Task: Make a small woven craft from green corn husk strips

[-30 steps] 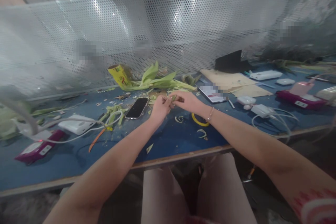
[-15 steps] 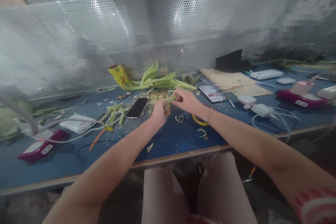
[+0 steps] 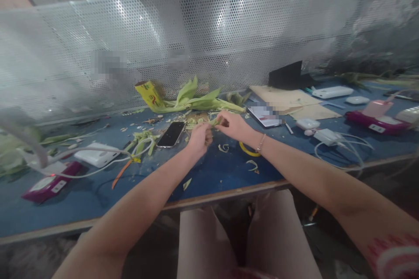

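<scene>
Both my hands meet over the middle of the blue table (image 3: 209, 174), fingers closed. Between them they hold a small pale green piece of corn husk (image 3: 214, 122), partly hidden by the fingers. My left hand (image 3: 200, 138) pinches its near left end. From the right, my right hand (image 3: 233, 123) grips the other end with thumb and forefinger. Just behind lie large green corn husks (image 3: 199, 98). A phone (image 3: 170, 134) with a dark screen rests left of my left hand, and husk scraps (image 3: 223, 148) are scattered below my hands.
A yellow packet (image 3: 149, 94) leans near the perforated metal screen (image 3: 209, 30). Purple power strips (image 3: 52, 182) with white chargers and cables sit at both sides. On the right are a lit phone (image 3: 264, 116), brown paper (image 3: 284, 99) and a yellow tape roll (image 3: 248, 149).
My left hand has shifted slightly, its fingers closing tighter round the husk piece. The right hand stays almost in place, and the table items have not moved.
</scene>
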{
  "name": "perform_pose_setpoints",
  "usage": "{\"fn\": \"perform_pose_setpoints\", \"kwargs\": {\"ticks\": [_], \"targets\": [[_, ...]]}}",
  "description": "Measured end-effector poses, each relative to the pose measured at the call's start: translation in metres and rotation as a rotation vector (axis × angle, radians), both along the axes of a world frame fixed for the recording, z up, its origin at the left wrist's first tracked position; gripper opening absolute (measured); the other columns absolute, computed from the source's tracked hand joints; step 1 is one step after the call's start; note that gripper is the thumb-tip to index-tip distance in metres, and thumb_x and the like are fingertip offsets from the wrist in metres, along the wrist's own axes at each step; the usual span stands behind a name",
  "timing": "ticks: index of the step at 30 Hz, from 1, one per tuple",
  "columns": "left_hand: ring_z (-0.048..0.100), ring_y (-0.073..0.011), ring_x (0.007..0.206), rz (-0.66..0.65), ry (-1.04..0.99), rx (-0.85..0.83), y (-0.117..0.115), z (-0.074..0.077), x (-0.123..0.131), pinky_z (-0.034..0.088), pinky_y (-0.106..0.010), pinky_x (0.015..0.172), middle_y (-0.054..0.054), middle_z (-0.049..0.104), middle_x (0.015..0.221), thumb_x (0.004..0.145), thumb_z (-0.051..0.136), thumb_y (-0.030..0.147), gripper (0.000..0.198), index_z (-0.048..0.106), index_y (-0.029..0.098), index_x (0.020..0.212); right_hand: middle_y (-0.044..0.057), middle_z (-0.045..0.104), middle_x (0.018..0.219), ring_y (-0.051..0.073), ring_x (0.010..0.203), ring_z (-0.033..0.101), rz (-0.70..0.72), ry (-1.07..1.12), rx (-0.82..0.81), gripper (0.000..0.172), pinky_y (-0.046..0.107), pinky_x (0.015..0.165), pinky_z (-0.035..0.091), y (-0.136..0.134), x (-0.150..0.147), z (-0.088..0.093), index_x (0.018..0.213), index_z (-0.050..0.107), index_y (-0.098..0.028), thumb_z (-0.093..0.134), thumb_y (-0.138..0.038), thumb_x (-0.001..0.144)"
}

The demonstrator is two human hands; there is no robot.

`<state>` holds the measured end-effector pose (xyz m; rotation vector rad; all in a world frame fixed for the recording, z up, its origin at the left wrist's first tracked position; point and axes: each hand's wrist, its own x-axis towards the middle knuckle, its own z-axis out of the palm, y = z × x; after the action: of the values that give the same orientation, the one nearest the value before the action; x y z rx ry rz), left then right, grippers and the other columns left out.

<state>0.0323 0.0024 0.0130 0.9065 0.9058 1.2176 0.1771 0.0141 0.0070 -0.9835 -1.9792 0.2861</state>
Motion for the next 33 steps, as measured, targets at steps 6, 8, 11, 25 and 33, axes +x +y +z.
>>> {"fn": "perform_pose_setpoints", "kwargs": {"ticks": [6,8,11,25,33], "targets": [[0.017,-0.0028,0.032,0.021,0.034,0.017,0.000,0.000,0.001,0.010,-0.015,0.036,0.012,0.020,0.041,0.074,0.060,0.023,0.029,0.033,0.020,0.064,-0.003,0.057,0.065,0.013,0.060,0.053,0.000,0.005,-0.012,0.012,0.025,0.058,0.037,-0.001,-0.002,0.000,0.079,0.049,-0.020,0.059,-0.018,0.074],[0.017,-0.0033,0.033,0.040,0.080,0.066,0.003,-0.005,0.001,0.012,-0.016,0.037,0.012,0.020,0.041,0.075,0.061,0.027,0.032,0.032,0.021,0.063,-0.004,0.056,0.063,0.013,0.059,0.052,-0.007,0.009,-0.010,0.013,0.024,0.057,0.036,-0.002,-0.002,0.000,0.081,0.049,-0.020,0.060,-0.019,0.074],[0.022,-0.0050,0.035,0.073,0.211,0.171,0.011,-0.012,-0.003,0.018,-0.019,0.038,0.010,0.026,0.041,0.078,0.059,0.035,0.033,0.035,0.021,0.061,-0.003,0.056,0.063,0.013,0.058,0.051,0.006,-0.003,0.005,0.012,0.024,0.057,0.036,-0.002,-0.002,0.000,0.078,0.049,-0.020,0.060,-0.019,0.075],[0.026,-0.0095,0.044,-0.036,0.628,0.453,0.031,-0.003,-0.030,0.022,-0.025,0.046,0.005,0.033,0.044,0.075,0.063,0.041,0.041,0.042,0.019,0.048,0.001,0.062,0.069,0.013,0.066,0.052,0.127,-0.222,0.097,0.013,0.026,0.064,0.037,0.006,0.005,0.004,0.068,0.063,-0.017,0.058,-0.014,0.079],[0.026,-0.0069,0.042,0.035,0.506,0.332,0.030,-0.008,-0.023,0.021,-0.022,0.044,0.007,0.028,0.042,0.072,0.066,0.043,0.045,0.035,0.019,0.048,0.001,0.059,0.068,0.012,0.066,0.050,0.172,-0.336,0.065,0.015,0.024,0.065,0.035,0.002,0.009,0.010,0.066,0.060,-0.015,0.055,-0.009,0.079]]}}
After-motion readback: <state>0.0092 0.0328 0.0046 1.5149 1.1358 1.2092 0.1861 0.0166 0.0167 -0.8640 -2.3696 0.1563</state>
